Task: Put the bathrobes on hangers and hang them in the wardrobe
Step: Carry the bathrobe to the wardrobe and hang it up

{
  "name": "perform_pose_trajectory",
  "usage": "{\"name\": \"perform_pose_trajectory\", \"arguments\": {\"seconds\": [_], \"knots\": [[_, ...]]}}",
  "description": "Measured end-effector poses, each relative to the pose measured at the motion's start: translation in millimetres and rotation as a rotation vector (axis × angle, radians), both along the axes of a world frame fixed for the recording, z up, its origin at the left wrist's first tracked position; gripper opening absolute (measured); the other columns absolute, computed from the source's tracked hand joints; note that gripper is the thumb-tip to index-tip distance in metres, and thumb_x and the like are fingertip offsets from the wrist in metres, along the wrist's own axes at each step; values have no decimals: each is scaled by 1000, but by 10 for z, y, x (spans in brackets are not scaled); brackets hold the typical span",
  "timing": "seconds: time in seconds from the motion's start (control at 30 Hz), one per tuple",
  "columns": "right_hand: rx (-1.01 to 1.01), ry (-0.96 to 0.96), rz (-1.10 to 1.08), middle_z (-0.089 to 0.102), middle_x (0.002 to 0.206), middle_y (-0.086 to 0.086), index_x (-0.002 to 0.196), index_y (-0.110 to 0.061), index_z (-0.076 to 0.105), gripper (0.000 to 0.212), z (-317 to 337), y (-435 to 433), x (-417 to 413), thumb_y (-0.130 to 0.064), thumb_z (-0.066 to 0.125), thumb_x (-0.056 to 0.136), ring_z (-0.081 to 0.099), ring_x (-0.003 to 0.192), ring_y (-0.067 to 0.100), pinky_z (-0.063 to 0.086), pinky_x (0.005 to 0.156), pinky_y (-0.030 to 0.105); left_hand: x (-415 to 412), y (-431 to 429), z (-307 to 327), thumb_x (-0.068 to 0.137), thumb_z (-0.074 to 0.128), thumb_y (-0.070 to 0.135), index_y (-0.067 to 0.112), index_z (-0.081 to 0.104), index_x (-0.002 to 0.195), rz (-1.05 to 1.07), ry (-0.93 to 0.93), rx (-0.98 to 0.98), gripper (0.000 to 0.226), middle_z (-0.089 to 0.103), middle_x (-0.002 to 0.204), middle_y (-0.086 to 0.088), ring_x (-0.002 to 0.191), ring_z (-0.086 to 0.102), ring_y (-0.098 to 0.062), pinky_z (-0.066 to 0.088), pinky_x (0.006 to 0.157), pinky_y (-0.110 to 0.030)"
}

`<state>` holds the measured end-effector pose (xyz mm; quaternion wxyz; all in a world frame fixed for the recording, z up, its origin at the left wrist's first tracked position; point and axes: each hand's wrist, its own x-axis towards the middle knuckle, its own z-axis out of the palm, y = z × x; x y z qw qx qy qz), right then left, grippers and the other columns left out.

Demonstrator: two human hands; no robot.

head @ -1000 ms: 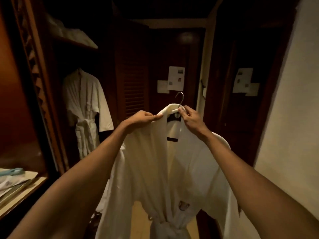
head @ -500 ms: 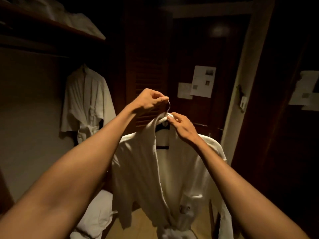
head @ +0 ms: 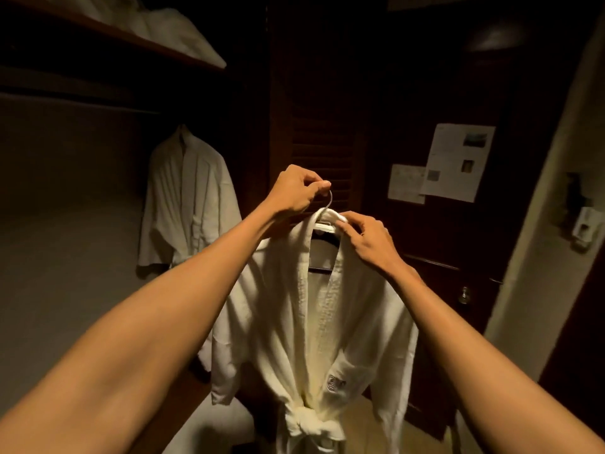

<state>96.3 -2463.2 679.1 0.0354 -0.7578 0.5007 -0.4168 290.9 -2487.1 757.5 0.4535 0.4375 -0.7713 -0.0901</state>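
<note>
Bathrobe point(head: 314, 322), white, belt knotted, drapes from hanger point(head: 322, 221).

Premises: wardrobe and dressing area of a hotel guest room. Grounds: a dark-stained wooden wardrobe bay point(head: 65, 191) at far left holds a white cotton bathrobe point(head: 188, 194) hung full length. Folded white linen point(head: 170, 31) is stacked on the dark wooden shelf point(head: 114, 31) above it. A white waffle-weave bathrobe point(head: 294, 322), nearer and central, sits on a white wire-hooked hanger point(head: 324, 226) and carries an embroidered crest point(head: 335, 383) on its chest pocket, consistent with house-issue stock. A dark louvred timber door point(head: 322, 149) stands behind it. White printed notices with small photographs point(head: 456, 162) are fixed to a dark panelled door at far right, above a round metal knob point(head: 464, 294). Lighting is dim and warm
</note>
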Motion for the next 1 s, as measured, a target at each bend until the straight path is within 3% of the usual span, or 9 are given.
{"name": "perform_pose_trajectory", "arguments": {"seconds": [0.13, 0.23, 0.37, 0.47, 0.57, 0.67, 0.73, 0.9, 1.0], "knots": [[9, -19, 159, 72, 104, -15, 118, -43, 62, 26, 35, -667, 90, -46, 51, 96, 65, 101, 11, 52, 87, 45, 18, -402, 71, 93, 66, 36, 21, 79, 91, 31, -32, -46, 21, 74, 84, 9, 84, 68, -2, 57, 78, -28], [58, -28, 316, 68, 114, -18, 123, -38, 63, 29, 106, -1095, 232, -41, 53, 97, 61, 110, 5, 49, 96, 41, 138, -692, 124, 93, 67, 35, 22, 79, 91, 110, 3, -55, 18, 72, 80, 12, 81, 67, 1, 50, 71, -20], [184, -2, 492, 59, 134, -14, 133, -39, 56, 40, 189, -1525, 417, -53, 38, 100, 51, 127, 7, 40, 109, 35, 496, -1048, 237, 90, 69, 36, 23, 79, 88, 235, 37, -52, 17, 74, 80, 12, 83, 68, -3, 55, 78, -28], [159, 144, 409, 67, 111, -16, 106, -55, 60, 41, 214, -1849, 649, -69, 24, 93, 60, 113, 17, 45, 97, 49, 828, -1211, 323, 91, 69, 33, 21, 79, 85, 301, 88, -51, 17, 74, 80, 9, 82, 68, -4, 54, 80, -29], [122, 219, 411, 64, 78, -8, 82, -29, 57, 45, 197, -2088, 1040, -65, 32, 94, 63, 84, 19, 50, 80, 46, 1175, -1330, 348, 96, 63, 29, 17, 75, 84, 328, 58, 2, 21, 70, 77, 13, 73, 59, 9, 44, 74, -20], [100, 253, 468, 62, 77, -10, 79, -30, 54, 39, 225, -2350, 1483, -61, 37, 96, 62, 80, 17, 46, 72, 38, 1574, -1483, 328, 100, 57, 23, 6, 71, 89, 312, 105, 63, 24, 59, 60, 22, 58, 49, 11, 37, 62, -9], [102, 253, 503, 64, 82, -9, 79, -36, 55, 34, 245, -2516, 1770, -61, 40, 95, 62, 83, 17, 45, 71, 36, 1879, -1601, 309, 100, 56, 24, 9, 69, 90, 324, 145, 100, 23, 52, 54, 21, 51, 41, 5, 33, 52, -11], [13, 247, 453, 58, 69, -7, 65, -38, 48, 39, 349, -2888, 2460, -64, 39, 93, 60, 73, 21, 45, 67, 35, 2624, -1913, 359, 98, 58, 39, 25, 73, 105, 389, 215, 144, 22, 66, 90, 4, 71, 47, -17, 38, 59, -21], [-30, 232, 387, 59, 67, -4, 72, -27, 52, 42, 492, -3123, 2797, -60, 39, 95, 57, 67, 20, 40, 63, 33, 3002, -2143, 406, 98, 58, 32, 23, 65, 124, 393, 265, 74, 28, 64, 113, 10, 94, 57, -5, 46, 71, -13]]}}
